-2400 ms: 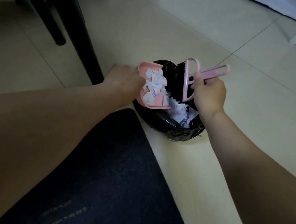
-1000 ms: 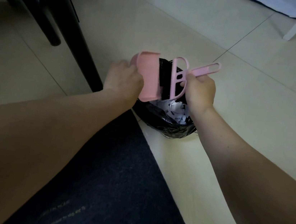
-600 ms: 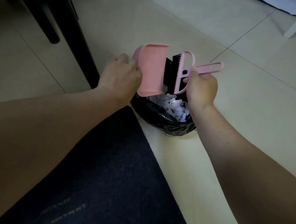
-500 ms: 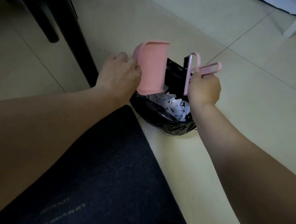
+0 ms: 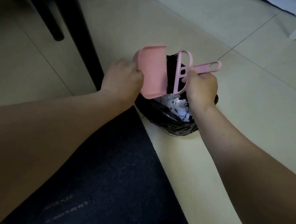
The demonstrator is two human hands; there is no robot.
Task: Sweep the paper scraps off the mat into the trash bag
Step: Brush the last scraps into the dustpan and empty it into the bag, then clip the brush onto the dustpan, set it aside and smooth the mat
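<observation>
One view is available, the head view. The left hand [image 5: 122, 79] grips the pink dustpan [image 5: 151, 71] by its rear edge, fingers curled around it, with the pan tipped steeply so that its underside faces the camera and its lip hangs over the black trash bag [image 5: 169, 117]. The right hand [image 5: 201, 87] grips the handle of the pink brush [image 5: 183, 69], fingers wrapped around it; the dark bristles lie against the pan's inner face. The paper scraps [image 5: 179, 106] sit inside the bag, just below the pan's lip. The visible part of the dark mat [image 5: 116, 173] shows no scraps.

Risks, as judged from this position:
- The bag mouth is narrow and partly hidden by both hands. A brush stroke directed outward could flick remaining scraps past the rim onto the tiled floor [image 5: 259, 89].
- The bag appears soft and unsupported. Pressure from the pan's lip or a wrist could collapse or tip it.
- Whether scraps remain in the pan cannot be determined; its interior is hidden.
</observation>
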